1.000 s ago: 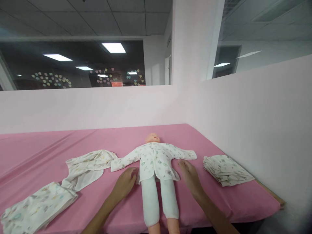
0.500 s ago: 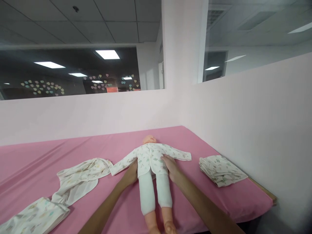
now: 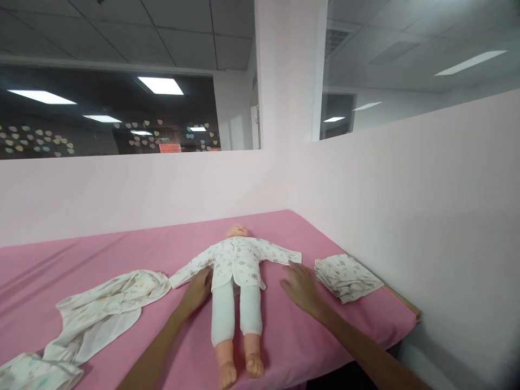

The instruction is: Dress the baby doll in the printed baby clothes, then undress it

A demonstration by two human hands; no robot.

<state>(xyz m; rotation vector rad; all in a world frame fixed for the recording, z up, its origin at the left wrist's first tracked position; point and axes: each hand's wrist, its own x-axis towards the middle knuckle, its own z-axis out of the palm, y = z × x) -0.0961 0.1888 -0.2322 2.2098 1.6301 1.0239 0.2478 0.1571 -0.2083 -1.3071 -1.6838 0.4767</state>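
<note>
A baby doll [image 3: 252, 362] lies on its back on a pink-covered table, head away from me. It has on a white patterned baby jacket [image 3: 233, 260], sleeves spread out to both sides, and plain white leg coverings [image 3: 222, 314] that end above the bare feet. My left hand [image 3: 198, 290] is by the jacket's left side, just below the sleeve, its fingers loosely extended and partly hidden at the tips. Off the doll, my right hand [image 3: 301, 288] hovers open with spread fingers, near the right sleeve's cuff and a folded patterned cloth [image 3: 347, 276].
Crumpled white patterned baby clothing [image 3: 109, 303] lies on the left, with another patterned piece [image 3: 38, 372] at the near left corner. The pink sheet [image 3: 292, 341] covers the table up to the walls. A wooden edge [image 3: 402, 301] shows along the right wall.
My right hand has let go of the doll's side and moved right, toward the cuff and folded cloth. My left hand stays by the jacket. The view has shifted slightly right.
</note>
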